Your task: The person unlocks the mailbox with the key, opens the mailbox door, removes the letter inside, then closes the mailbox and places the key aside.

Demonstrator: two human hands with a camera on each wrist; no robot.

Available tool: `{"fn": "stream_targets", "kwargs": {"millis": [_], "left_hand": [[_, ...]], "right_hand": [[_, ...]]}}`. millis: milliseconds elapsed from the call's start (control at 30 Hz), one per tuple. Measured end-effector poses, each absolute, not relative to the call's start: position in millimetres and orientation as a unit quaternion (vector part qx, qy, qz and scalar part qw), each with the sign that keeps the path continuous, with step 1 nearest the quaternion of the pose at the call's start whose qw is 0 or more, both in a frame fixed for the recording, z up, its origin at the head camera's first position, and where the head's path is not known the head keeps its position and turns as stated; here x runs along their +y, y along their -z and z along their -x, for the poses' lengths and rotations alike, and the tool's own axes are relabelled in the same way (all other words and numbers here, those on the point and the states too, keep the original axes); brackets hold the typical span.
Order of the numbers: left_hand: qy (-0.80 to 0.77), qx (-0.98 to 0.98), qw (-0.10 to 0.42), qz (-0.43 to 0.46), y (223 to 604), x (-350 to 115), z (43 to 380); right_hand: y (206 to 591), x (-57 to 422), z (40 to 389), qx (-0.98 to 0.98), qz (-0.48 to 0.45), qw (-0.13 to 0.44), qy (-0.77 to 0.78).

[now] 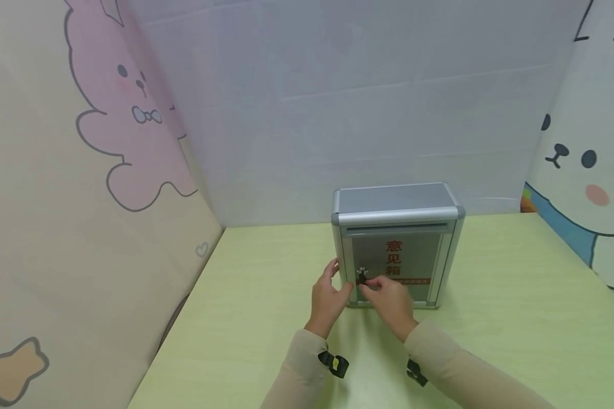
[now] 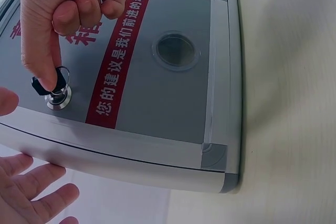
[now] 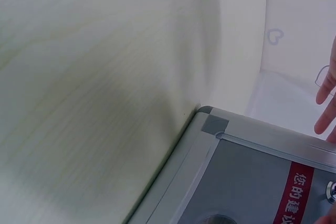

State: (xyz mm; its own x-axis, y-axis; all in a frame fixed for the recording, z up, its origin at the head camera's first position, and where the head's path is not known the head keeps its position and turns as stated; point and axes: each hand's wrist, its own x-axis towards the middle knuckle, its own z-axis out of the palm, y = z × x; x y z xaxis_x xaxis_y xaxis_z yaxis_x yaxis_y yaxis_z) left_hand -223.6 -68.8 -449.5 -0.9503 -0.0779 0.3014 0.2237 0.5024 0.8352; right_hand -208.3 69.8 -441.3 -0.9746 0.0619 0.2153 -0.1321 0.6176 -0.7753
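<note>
A grey metal suggestion box [image 1: 394, 197] with silver edges and red lettering stands upright on the table. At the left side of its front panel is a round silver lock [image 2: 59, 101] with a black-headed key [image 2: 38, 86] and a small wire ring. My right hand [image 1: 391, 301] pinches the key at the lock between thumb and finger. Against the box's left side, my left hand [image 1: 328, 300] has its fingers extended, with the thumb near the front edge. In the right wrist view, the right hand is mostly out of frame.
The pale yellow-green table [image 1: 266, 272] extends around the box. Behind it hangs a plain white backdrop [image 1: 337, 113]. Cartoon-printed panels [image 1: 25, 170] flank the table. A round window [image 2: 176, 51] sits low in the box front, and a slot [image 1: 396, 228] runs near its top.
</note>
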Motion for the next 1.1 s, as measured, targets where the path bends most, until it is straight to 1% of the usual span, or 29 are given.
{"fn": "stream_targets", "kwargs": {"millis": [67,267,367,533,733,967,1100], "left_hand": [[0.492,-0.855,0.159,0.041,449.7,-68.8,223.9],[0.499,-0.852,0.152,0.044,449.1,-67.6,223.3],[0.507,-0.848,0.148,0.047,448.9,-67.1,223.6],[0.51,-0.845,0.155,0.044,450.7,-67.3,225.8],[0.488,-0.85,0.193,0.048,452.1,-68.2,227.7],[0.46,-0.849,0.258,0.03,452.6,-66.1,228.9],[0.453,-0.849,0.274,0.016,451.3,-66.2,229.8]], "right_hand": [[442.0,68.6,208.5,-0.887,-0.019,0.111,-0.447],[443.8,66.1,209.0,-0.864,-0.001,0.099,-0.494],[444.8,66.2,209.4,-0.859,0.001,0.096,-0.504],[444.7,66.4,209.4,-0.861,-0.002,0.1,-0.498],[445.7,66.3,208.9,-0.869,-0.005,0.106,-0.483],[445.4,64.6,206.2,-0.871,-0.011,0.117,-0.477],[443.9,64.3,204.1,-0.871,-0.015,0.121,-0.475]]}}
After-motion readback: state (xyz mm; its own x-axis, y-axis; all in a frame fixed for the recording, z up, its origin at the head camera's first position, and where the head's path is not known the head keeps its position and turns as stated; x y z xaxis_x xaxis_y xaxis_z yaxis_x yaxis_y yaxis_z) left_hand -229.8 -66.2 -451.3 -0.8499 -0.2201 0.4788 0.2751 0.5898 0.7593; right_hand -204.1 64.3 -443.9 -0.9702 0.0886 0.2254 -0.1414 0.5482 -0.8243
